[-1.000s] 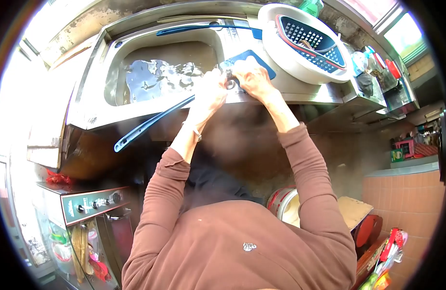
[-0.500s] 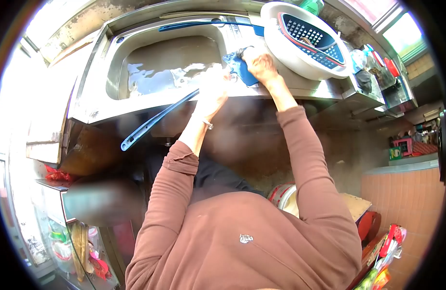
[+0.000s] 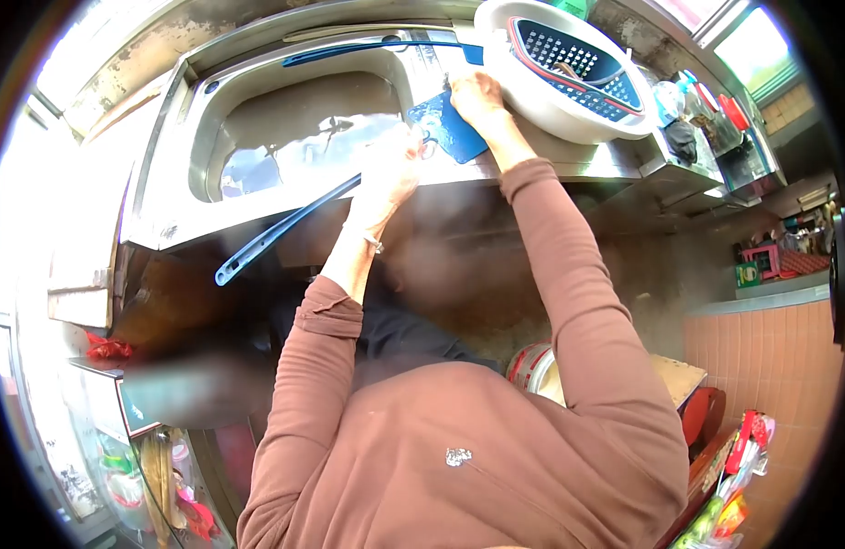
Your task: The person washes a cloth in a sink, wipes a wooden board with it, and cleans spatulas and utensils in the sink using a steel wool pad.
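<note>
A blue spatula with a long handle slants across the front edge of the sink, its flat wet blade over the counter. My left hand, washed out by glare, is closed round the handle near the blade. My right hand is at the blade's upper edge with its fingers curled; part of the fingers is hidden. Whether a small cloth or pad lies under them I cannot see. Behind them, a second long blue utensil rests along the back rim of the sink.
The steel sink holds cloudy water with bright reflections. A white basin with a blue perforated basket stands at the right. Jars with red lids are farther right. A round container sits below the counter.
My right hand has slid from the middle of the spatula blade to its upper edge, and more of the blade shows. My left hand keeps its hold. The view has shifted slightly.
</note>
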{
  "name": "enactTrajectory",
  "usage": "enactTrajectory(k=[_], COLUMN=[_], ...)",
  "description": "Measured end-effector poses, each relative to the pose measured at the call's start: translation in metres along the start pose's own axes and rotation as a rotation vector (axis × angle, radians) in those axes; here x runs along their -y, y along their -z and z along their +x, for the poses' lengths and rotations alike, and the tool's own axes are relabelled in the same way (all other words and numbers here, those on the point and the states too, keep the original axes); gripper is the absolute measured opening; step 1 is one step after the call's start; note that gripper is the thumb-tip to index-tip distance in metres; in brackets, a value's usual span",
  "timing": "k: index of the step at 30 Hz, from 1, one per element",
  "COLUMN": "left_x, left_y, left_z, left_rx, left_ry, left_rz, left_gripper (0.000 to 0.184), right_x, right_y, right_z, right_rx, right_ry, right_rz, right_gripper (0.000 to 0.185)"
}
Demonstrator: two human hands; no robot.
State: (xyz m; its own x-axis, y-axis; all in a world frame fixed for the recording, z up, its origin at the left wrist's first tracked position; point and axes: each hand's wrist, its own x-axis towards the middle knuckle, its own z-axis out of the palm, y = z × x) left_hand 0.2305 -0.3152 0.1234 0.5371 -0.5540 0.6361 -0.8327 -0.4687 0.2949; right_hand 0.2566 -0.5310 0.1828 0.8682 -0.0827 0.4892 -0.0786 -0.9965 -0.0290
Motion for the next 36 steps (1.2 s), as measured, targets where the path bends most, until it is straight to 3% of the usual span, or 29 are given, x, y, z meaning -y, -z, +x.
enactTrajectory(k=[1,4,8,11,14,16,17,19,22,23,26,28,29,32,34,36], left_x=[0.003,-0.02,-0.01,-0.007,-0.004,-0.006,-0.006,-0.009,-0.016,-0.017,-0.018,-0.017,-0.015,-0.014,-0.018,-0.012], left_y=[-0.004,0.022,0.006,0.0,0.0,0.002,0.004,0.007,0.019,0.02,0.018,0.019,0.019,0.016,0.018,0.009], left_z=[-0.001,0.004,0.001,-0.002,0.0,0.001,0.001,0.003,0.008,0.007,0.007,0.007,0.006,0.003,0.002,-0.001], left_rx=[-0.064,0.007,-0.172,-0.137,-0.161,-0.187,-0.068,-0.079,-0.058,-0.041,-0.063,-0.085,-0.098,-0.081,-0.232,-0.29], left_ry=[-0.039,0.051,0.036,0.021,-0.022,0.001,0.016,-0.01,0.019,0.039,0.128,0.037,-0.01,0.113,0.028,-0.044], left_rz=[0.031,0.123,-0.081,0.035,0.01,-0.139,-0.043,-0.026,-0.055,-0.077,-0.207,-0.131,-0.09,-0.144,-0.141,-0.113], left_gripper=[0.012,0.011,0.015,0.015,0.012,0.01,0.01,0.01,0.011,0.011,0.011,0.012,0.012,0.01,0.005,0.003], right_x=[-0.002,-0.013,-0.012,-0.019,0.004,0.019,0.022,0.025,0.009,0.004,-0.006,-0.007,-0.009,-0.004,-0.005,0.01], right_y=[-0.005,-0.015,0.026,0.042,0.073,0.077,0.079,0.073,0.044,0.036,0.009,0.005,0.003,-0.003,0.002,0.031], right_z=[0.005,-0.002,-0.056,-0.097,-0.119,-0.121,-0.119,-0.109,-0.079,-0.065,-0.031,-0.015,-0.01,-0.012,-0.037,-0.073], right_rx=[-0.036,-0.062,-0.038,-0.09,-0.045,-0.049,-0.036,0.014,-0.107,-0.073,-0.002,0.048,-0.017,-0.023,-0.121,-0.117], right_ry=[0.002,0.016,0.015,0.026,0.255,0.324,0.36,0.393,0.419,0.35,0.102,-0.035,0.025,-0.027,0.05,0.118], right_rz=[-0.012,-0.051,-0.063,-0.067,-0.085,-0.067,-0.028,-0.047,-0.025,0.11,-0.037,-0.053,-0.107,-0.126,0.048,-0.02], right_gripper=[0.016,0.015,0.015,0.011,0.009,0.007,0.007,0.006,0.008,0.011,0.018,0.02,0.019,0.018,0.016,0.014])
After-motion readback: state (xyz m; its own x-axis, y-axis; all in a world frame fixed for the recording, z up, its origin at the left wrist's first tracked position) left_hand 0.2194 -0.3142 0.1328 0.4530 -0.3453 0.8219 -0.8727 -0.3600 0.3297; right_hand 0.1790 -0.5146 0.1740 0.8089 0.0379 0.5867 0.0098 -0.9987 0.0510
